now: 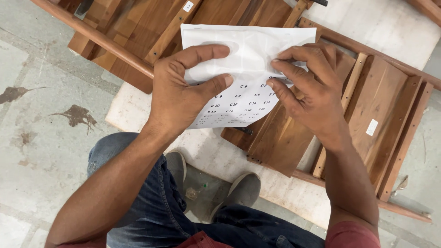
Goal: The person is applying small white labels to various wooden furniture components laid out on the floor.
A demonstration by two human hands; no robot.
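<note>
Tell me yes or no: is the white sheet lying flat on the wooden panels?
No: the left hand and right hand hold the white sheet up by its edges, above the wooden panels.

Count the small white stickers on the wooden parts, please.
2: one sticker on the slat at top centre, one sticker on the right panel. The sheet may hide others.

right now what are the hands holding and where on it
Both hold one white sheet of labels: the left hand pinches its left edge, the right hand pinches its right edge near the middle.
</note>
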